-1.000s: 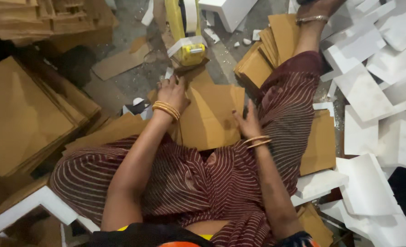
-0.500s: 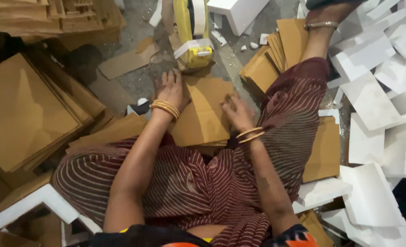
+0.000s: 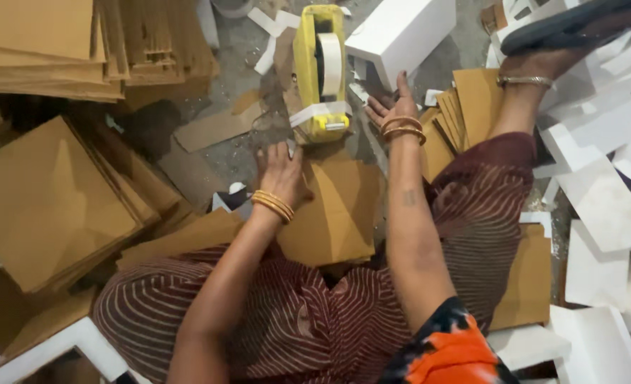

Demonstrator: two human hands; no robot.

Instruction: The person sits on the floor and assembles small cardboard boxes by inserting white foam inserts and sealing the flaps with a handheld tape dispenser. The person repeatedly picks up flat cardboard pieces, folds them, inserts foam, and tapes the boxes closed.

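Note:
I sit on the floor with a brown cardboard sheet (image 3: 337, 213) lying in front of my knees. My left hand (image 3: 281, 171) rests flat on its upper left corner, fingers spread, holding nothing. My right hand (image 3: 394, 107) is stretched forward, open, fingers apart, between the yellow tape dispenser (image 3: 320, 71) and a white box (image 3: 401, 32). It is touching or nearly touching the box's lower edge. The dispenser holds a roll of white tape and a strip of tape crosses its front end.
Stacks of brown cardboard sheets (image 3: 45, 199) lie at the left and upper left. A smaller brown stack (image 3: 465, 114) sits by my right leg. White board pieces (image 3: 607, 206) are scattered along the right side. My sandalled foot (image 3: 564, 28) is at the upper right.
My right hand has left the cardboard sheet and reached forward toward the white box beside the tape dispenser. My left hand stays on the sheet. The camera has shifted forward.

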